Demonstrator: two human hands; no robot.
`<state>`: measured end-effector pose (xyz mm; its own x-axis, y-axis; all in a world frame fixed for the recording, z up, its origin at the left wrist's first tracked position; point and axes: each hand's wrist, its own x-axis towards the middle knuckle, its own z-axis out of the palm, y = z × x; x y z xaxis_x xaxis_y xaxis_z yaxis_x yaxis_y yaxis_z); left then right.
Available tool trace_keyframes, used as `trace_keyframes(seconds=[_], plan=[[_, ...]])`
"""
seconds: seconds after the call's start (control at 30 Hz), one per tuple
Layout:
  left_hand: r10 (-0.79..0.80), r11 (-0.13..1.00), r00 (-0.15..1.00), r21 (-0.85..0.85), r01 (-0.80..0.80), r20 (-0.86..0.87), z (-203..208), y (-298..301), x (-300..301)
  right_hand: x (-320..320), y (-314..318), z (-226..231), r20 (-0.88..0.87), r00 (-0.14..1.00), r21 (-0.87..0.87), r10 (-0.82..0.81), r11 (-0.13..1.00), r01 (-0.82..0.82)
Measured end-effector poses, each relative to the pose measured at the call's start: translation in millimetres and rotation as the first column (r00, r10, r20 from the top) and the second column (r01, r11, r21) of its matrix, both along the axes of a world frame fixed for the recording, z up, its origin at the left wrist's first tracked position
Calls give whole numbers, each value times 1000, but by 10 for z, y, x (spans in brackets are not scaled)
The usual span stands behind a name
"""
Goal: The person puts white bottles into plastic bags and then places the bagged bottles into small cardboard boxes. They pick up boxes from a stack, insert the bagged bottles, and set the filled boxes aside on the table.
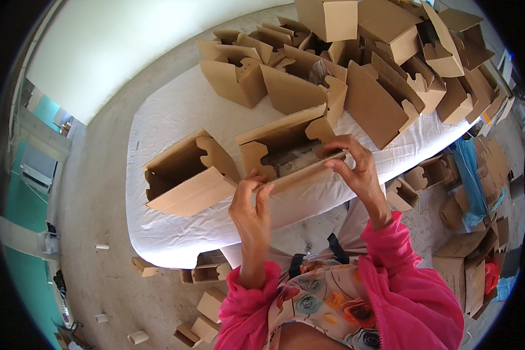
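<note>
An open brown cardboard box (pixel 303 178) stands in front of me at the near edge of the white-covered table (pixel 175 111). On its near wall, my left hand (pixel 252 204) pinches the left corner between thumb and fingers. At the right corner of that same wall, my right hand (pixel 353 163) grips with curled fingers and thumb. Something pale or clear, perhaps plastic wrapping (pixel 300 162), lies inside; its kind cannot be made out. Just left of my left hand sits a second open box (pixel 195 189), with a dark interior and notched end flaps.
Many open cardboard boxes (pixel 233 81) crowd the table's far side and right end, some stacked. More boxes (pixel 402 195) lie on the floor at right and below the table. Blue plastic sheeting (pixel 471 175) hangs at the right. Small white rolls (pixel 137 337) lie on the floor at left.
</note>
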<state>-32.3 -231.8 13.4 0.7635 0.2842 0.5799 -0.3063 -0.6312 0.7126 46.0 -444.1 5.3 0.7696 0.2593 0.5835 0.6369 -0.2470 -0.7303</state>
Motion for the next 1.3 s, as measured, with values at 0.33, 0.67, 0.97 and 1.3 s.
trace_keyframes(seconds=[0.33,0.67,0.97,1.3], plan=[[119,993,992,-18,-119,31,2,47,304,340,137,364,-268,961,-87,-62,995,40],[38,989,999,142,-40,20,-218,164,375,392,-52,-35,-114,980,-147,165,972,-181],[12,981,999,194,-17,31,-108,232,311,222,-142,72,-59,981,-281,185,940,-195],[333,849,896,319,-421,295,352,743,-178,113,-106,335,80,996,-120,45,992,-35]])
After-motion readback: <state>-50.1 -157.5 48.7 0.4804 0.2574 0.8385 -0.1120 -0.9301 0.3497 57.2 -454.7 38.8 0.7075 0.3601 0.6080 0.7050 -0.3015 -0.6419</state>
